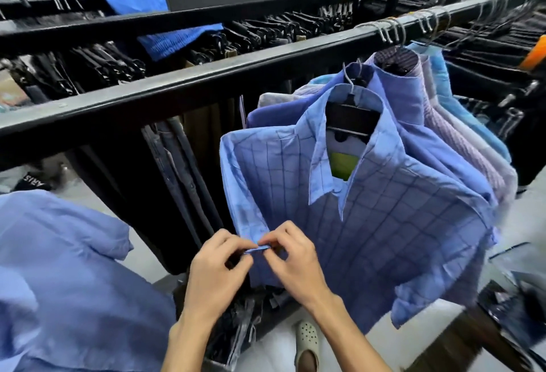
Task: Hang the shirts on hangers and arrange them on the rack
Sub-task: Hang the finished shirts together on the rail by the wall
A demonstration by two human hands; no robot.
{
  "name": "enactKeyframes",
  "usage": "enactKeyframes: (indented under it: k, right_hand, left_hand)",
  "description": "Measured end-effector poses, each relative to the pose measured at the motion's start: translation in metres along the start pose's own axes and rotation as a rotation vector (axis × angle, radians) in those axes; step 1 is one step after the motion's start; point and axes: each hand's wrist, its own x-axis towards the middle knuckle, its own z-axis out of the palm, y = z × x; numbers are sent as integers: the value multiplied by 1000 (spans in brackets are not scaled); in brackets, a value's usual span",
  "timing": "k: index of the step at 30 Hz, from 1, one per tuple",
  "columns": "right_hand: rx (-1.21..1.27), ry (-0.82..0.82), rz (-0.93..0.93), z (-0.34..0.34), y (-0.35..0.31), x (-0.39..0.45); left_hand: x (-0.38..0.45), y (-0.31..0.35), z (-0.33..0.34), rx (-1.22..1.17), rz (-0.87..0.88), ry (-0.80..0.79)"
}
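Two hands: left hand [220,265] and right hand [291,256] meet, fingertips pinching the sleeve cuff [257,249].
Checked shirt [369,224]: on a hanger [350,102], front of a row.
Row behind: blue and lilac shirts [437,111].
Rack rail [206,76]: black, carrying their hooks.

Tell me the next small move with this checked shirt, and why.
Probably finish fastening the front edge: both the left hand and right hand pinch the checked shirt at its placket, and it already sits on a hanger below the rail.
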Motion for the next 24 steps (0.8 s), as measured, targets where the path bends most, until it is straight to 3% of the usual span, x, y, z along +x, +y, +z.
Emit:
enactKeyframes:
  k: [7, 14, 19, 24]
  right_hand:
    - [-108, -13, -131, 5, -16, -23]
    - [-71, -202, -9, 17, -25, -23]
    - [64, -81, 117, 19, -19, -33]
    - [99, -203, 39, 10, -19, -39]
  left_hand:
    - [-45, 19, 9, -72, -99, 215]
    - [-50, 37, -11, -182, -197, 369]
    - [-33, 34, -38, -218, -302, 457]
    - [-28, 24, -44, -271, -420, 457]
